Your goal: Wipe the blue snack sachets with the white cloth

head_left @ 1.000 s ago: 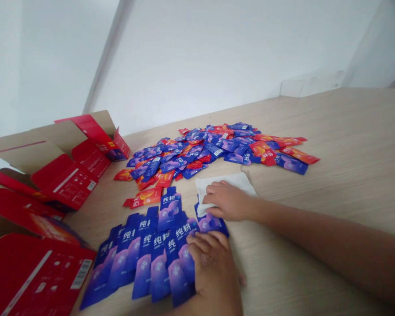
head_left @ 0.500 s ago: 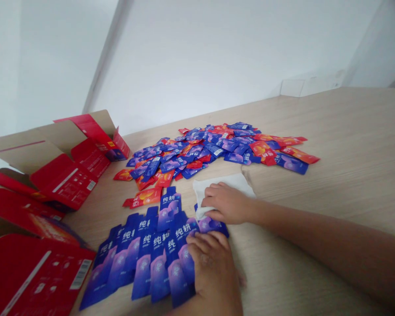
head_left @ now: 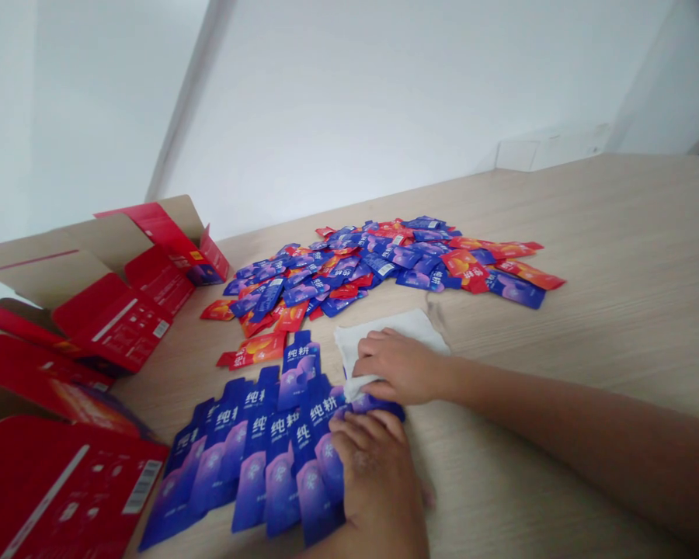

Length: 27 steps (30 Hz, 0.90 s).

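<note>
A white cloth (head_left: 393, 330) lies bunched under my right hand (head_left: 399, 365), whose fingers are closed on it and press it over the upper part of a blue-purple sachet (head_left: 378, 404). My left hand (head_left: 376, 473) bends its fingers over the near side of that sachet and pins it to the table; the palm hides much of it. To the left of my left hand, several blue-purple sachets (head_left: 283, 466) are fanned out in overlapping rows, fronts up. One more blue-purple sachet (head_left: 301, 365) sits at the top of the fan.
A loose pile of red and blue sachets (head_left: 349, 268) spreads across the wooden table (head_left: 559, 373) beyond my hands. Open red cartons (head_left: 64, 489) with raised flaps stand along the left. A white box (head_left: 551, 149) is at the back right, against the wall.
My right hand and the white cloth have shifted slightly toward me and left, covering more of the sachet. My left hand stays put.
</note>
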Motion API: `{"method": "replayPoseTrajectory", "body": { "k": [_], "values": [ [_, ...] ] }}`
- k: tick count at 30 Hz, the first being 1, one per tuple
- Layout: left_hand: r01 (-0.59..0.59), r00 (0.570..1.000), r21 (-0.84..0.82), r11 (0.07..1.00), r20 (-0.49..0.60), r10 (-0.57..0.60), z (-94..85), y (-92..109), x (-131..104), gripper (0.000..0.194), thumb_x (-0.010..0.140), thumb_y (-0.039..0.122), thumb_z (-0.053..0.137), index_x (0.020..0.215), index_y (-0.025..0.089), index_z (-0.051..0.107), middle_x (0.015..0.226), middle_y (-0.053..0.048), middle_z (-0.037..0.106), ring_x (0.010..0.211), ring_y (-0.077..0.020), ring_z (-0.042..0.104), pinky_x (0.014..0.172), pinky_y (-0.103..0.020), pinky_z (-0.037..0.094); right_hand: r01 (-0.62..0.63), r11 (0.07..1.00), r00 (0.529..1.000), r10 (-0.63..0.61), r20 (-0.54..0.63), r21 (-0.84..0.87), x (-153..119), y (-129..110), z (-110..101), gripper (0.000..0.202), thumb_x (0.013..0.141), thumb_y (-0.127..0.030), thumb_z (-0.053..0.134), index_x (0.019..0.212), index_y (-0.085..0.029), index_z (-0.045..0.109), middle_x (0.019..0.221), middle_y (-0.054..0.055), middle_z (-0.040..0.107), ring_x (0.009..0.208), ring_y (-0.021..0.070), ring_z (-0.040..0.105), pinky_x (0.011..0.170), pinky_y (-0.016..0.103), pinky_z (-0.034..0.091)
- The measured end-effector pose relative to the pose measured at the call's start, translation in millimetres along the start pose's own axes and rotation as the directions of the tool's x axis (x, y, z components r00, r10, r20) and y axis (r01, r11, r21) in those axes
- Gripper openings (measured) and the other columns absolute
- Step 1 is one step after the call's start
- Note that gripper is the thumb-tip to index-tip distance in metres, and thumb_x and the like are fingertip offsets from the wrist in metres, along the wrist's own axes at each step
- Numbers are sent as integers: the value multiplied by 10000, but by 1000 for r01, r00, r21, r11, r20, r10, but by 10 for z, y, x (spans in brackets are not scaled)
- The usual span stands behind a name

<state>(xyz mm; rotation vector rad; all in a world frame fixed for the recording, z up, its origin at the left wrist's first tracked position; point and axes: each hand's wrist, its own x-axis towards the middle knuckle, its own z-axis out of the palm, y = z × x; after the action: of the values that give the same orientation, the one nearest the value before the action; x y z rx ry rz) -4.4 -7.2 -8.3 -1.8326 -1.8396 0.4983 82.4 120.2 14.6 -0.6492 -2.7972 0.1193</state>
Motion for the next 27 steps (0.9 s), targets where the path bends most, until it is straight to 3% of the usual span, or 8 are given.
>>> {"method": "replayPoseTrajectory", "body": {
  "k": [3,6,8,13,15,19,23,27],
  "values": [
    [19,999,35,999,-31,-18,16,8,-3,403,747,328,558,1055,76,625,1079,-265,649,1014,-416,589,821,-500,442,-122,992,993,122,-2,-26,4,113,-2,231,865,-368,523,966,-190,629,950,81,572,910,227,481,785,357,334],
    [6,1000,20,1000,-30,-6,26,6,-6,425,730,336,578,1058,69,619,1078,-278,643,1007,-421,590,820,-493,446,-198,979,980,198,-16,-36,-5,180,-18,225,871,-360,514,951,-185,629,948,85,573,913,231,480,782,355,329],
    [2,999,13,1000,-34,-2,24,1,-10,477,690,377,619,1052,67,620,1076,-283,642,1011,-433,583,821,-486,447,-188,981,982,187,-18,-37,-14,156,-26,225,869,-358,517,949,-182,631,944,86,574,910,232,478,781,356,326],
    [12,999,57,998,-45,-9,8,-1,-13,470,698,401,609,1046,86,626,1077,-259,651,1015,-409,589,830,-480,441,14,1000,1000,-14,-4,6,-17,-29,-24,232,866,-370,519,967,-195,634,944,78,575,916,225,472,805,360,319],
    [5,999,50,999,-32,-3,7,2,-9,482,689,405,618,1050,85,625,1081,-255,651,1020,-413,585,833,-486,438,37,999,999,-37,-7,10,-9,-56,-14,236,865,-377,521,974,-202,635,949,77,574,923,226,469,807,360,316],
    [29,999,54,998,-42,-27,7,3,-5,400,736,342,577,1046,97,632,1069,-240,661,1007,-404,595,827,-477,437,-78,997,997,78,-1,-23,8,47,1,241,871,-378,512,983,-201,630,955,79,569,916,226,469,791,357,316],
    [6,1000,17,1000,-29,-5,-5,-9,-10,561,648,454,654,1063,78,622,1079,-261,650,1013,-431,584,813,-473,442,-207,977,978,207,-3,-55,1,161,-20,232,873,-364,510,970,-189,628,959,92,567,926,236,464,790,358,311],
    [20,999,32,999,-40,-19,3,-9,-12,519,691,465,618,1049,89,630,1079,-258,651,1014,-420,587,822,-474,435,-122,992,993,122,-6,-40,-13,74,-34,230,871,-364,506,953,-188,629,944,85,570,917,231,466,790,360,315]
  ]
}}
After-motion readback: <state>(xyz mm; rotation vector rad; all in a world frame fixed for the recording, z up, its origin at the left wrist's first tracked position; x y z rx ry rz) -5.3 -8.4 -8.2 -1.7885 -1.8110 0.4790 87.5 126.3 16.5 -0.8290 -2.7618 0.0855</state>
